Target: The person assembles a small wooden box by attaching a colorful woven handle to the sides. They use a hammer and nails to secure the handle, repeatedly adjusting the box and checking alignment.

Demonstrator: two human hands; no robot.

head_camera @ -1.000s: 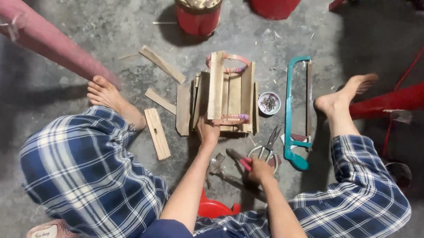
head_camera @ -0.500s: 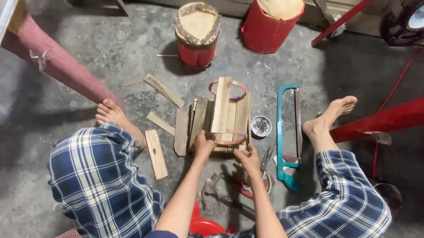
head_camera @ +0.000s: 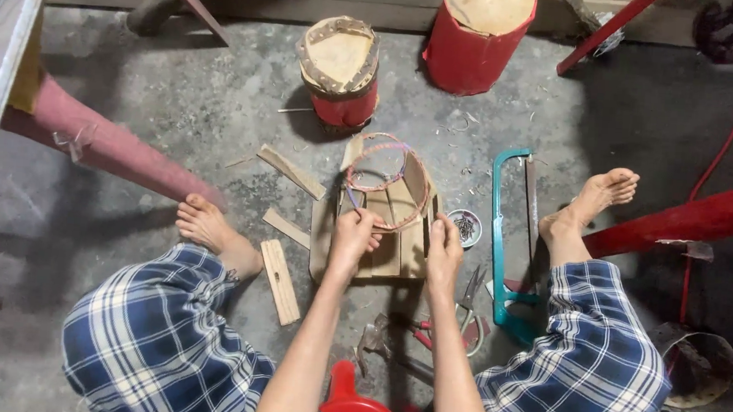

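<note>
- Between the knees, low in view: red stool (head_camera: 353, 400), hammer (head_camera: 372, 344) and pliers (head_camera: 469, 310) lying on the concrete floor (head_camera: 169, 109).
- Left hand (head_camera: 352, 241) – grip closed on the near edge of the wooden slat assembly (head_camera: 382, 232), fingers curled over it.
- Right hand (head_camera: 444, 251) – flat against the assembly's right side, thumb up; holding it.
- Assembly stands on the floor between the feet, wire ring (head_camera: 385, 177) round its top.
- Loose wood strips (head_camera: 280, 281) to its left; teal hacksaw (head_camera: 508, 240) and small tin of nails (head_camera: 465, 227) to its right.
- Farther off: two red drums (head_camera: 341, 73).
</note>
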